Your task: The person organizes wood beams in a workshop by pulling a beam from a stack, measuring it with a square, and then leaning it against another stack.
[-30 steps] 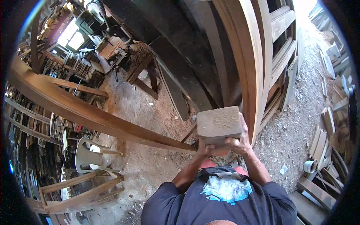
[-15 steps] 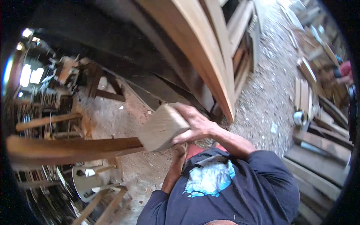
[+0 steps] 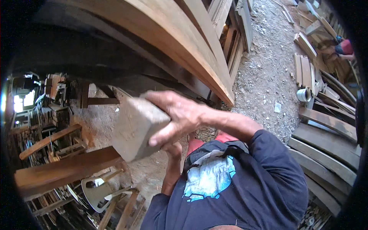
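A thick wooden beam [image 3: 73, 168] reaches in from the left, brown along its side, with a pale, squared end [image 3: 134, 126] close in front of me. My right hand [image 3: 178, 117] is closed over the upper right edge of that end, thumb bent across its near side. Below it, my left hand [image 3: 173, 148] comes up against the underside of the beam end; its fingers are mostly hidden behind the wood.
Long curved planks [image 3: 191, 63] lean overhead, ending just beyond my right arm. Stacked boards [image 3: 326, 142] and a white roll-shaped object [image 3: 304, 95] lie at right. A plastic chair [image 3: 96, 193] and loose timber sit at lower left. Another person [image 3: 345, 48] is at far right.
The beam end has shifted left and looks larger, with both hands still at it. The surroundings have also shifted in view as my head moved.
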### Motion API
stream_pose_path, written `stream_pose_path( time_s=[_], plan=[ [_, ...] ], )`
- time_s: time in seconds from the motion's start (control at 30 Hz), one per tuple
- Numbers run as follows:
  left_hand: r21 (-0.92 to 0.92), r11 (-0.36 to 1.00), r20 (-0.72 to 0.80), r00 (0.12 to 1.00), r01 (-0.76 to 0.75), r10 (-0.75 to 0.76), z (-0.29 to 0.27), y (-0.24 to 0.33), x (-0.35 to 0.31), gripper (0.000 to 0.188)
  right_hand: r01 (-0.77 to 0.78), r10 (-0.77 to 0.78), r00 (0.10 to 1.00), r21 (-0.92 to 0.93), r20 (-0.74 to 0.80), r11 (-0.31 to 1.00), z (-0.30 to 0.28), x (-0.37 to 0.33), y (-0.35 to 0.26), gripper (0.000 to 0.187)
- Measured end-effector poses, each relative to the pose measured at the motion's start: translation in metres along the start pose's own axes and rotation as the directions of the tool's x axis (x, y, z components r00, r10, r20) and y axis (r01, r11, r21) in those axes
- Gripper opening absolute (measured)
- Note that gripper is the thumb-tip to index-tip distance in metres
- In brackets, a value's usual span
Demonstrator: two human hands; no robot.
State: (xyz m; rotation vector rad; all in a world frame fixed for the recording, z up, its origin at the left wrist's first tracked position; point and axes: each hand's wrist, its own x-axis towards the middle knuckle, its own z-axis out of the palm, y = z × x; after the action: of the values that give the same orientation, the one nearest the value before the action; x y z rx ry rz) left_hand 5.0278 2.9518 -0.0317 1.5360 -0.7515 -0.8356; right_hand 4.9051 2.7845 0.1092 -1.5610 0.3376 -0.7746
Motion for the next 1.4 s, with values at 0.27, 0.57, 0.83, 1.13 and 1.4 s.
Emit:
stream_pose_path(
  time_s=[0.27,0.57,0.83,1.13,1.4],
  plan=[
    [-0.095,0.987,-0.056,0.991,-0.130,0.125,0.019,0.020,0.024,0.105,-0.020,0.019,0.999,-0.041,-0.031,0.999,-0.021,0.021,-0.023,0.097],
    [-0.200,0.971,-0.105,0.988,-0.129,0.109,0.010,-0.091,0.031,0.111,-0.046,0.052,0.996,-0.084,0.075,0.995,-0.022,0.011,0.016,0.102],
    [0.039,0.962,0.066,0.962,-0.269,0.266,0.022,-0.103,-0.011,0.108,-0.044,0.057,0.986,-0.084,0.159,0.995,-0.027,-0.005,0.047,0.103],
    [-0.304,0.938,-0.031,0.986,-0.166,0.164,0.040,-0.055,-0.010,0.106,-0.047,0.055,0.976,-0.043,0.210,0.998,-0.036,0.002,0.023,0.105],
    [-0.401,0.908,-0.026,0.993,-0.118,0.117,0.040,-0.078,0.000,0.098,-0.098,0.108,0.977,-0.063,0.182,0.993,-0.053,0.007,0.005,0.104]
  ],
)
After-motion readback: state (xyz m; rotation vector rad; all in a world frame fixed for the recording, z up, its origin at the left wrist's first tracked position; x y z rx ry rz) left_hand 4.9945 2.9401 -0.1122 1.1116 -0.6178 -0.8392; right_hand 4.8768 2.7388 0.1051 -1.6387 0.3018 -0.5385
